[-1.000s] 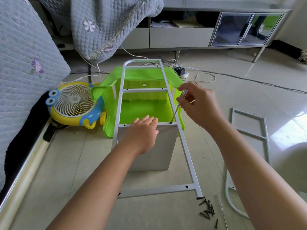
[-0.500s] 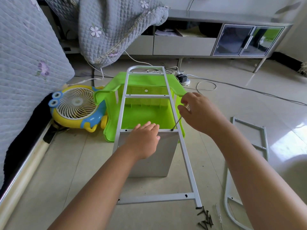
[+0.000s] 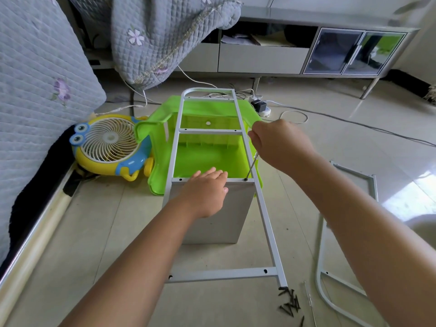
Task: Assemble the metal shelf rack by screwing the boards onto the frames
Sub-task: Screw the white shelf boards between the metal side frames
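A white metal ladder frame (image 3: 266, 215) lies flat over an upright grey board (image 3: 224, 215) and a green plastic stool (image 3: 207, 159). My left hand (image 3: 205, 192) rests palm down on the frame's middle crossbar, above the board's top edge. My right hand (image 3: 280, 145) grips a thin screwdriver (image 3: 251, 167), whose tip sits in the crossbar's right hole. A second frame (image 3: 330, 232) lies on the floor to the right. Several dark screws (image 3: 290, 303) are scattered by the first frame's near right corner.
A yellow and blue cartoon fan (image 3: 106, 145) stands on the floor to the left, against a quilted bed (image 3: 35, 90). A low grey cabinet (image 3: 306, 53) runs along the back wall. Cables and a power strip (image 3: 262, 107) lie behind the stool.
My right hand turned on the screwdriver and lowered slightly, now hiding its handle. The view tilted down a little. My left hand stayed on the crossbar.
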